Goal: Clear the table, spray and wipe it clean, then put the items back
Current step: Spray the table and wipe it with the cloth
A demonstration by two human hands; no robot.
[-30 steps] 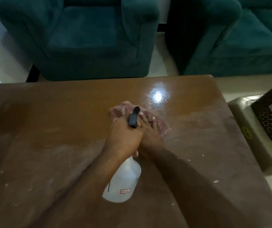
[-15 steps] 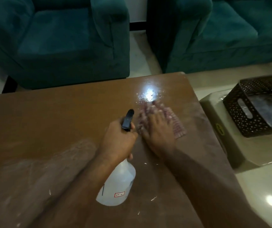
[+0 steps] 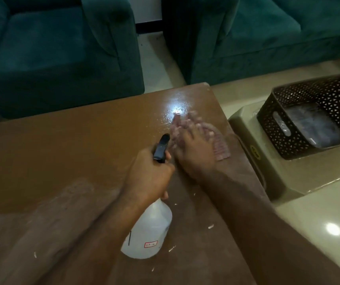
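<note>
My left hand (image 3: 148,177) grips the neck of a white spray bottle (image 3: 149,231) with a black trigger head (image 3: 160,148), held above the brown wooden table (image 3: 62,145). My right hand (image 3: 195,153) lies flat with spread fingers on a pink checked cloth (image 3: 220,147), pressing it to the table near the far right corner. The cloth is blurred and partly hidden under the hand. The table shines wet around the cloth, while the near part looks dull and dusty with small white specks.
A dark perforated basket (image 3: 309,112) holding a wrapped item sits on a beige stool (image 3: 267,167) right of the table. Two teal armchairs (image 3: 62,48) (image 3: 267,33) stand behind the table. The pale tiled floor (image 3: 319,219) lies at right.
My right hand has slid the cloth rightwards, from the table's middle to its far right corner. The left hand with the bottle followed, and the view has shifted right.
</note>
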